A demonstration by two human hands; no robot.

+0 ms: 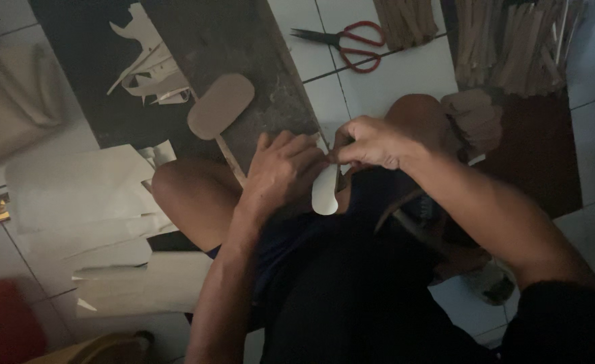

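My left hand (282, 170) and my right hand (371, 141) meet above my lap, both gripping a small pale rounded paddle piece (325, 192) that hangs down between them. The fingers of both hands are closed around its upper end, which is hidden. A tan cardboard paddle shape on a thin stick (220, 108) lies on the dark board (243, 40) just beyond my left hand. I sit on the tiled floor with my knees (189, 192) bent.
Red-handled scissors (351, 42) lie on the white tiles at the top. Bundles of wooden sticks (513, 40) stand at the upper right. A stack of tan cut pieces (472, 118) sits by my right knee. White paper sheets (88, 195) and paper scraps (149, 67) lie left.
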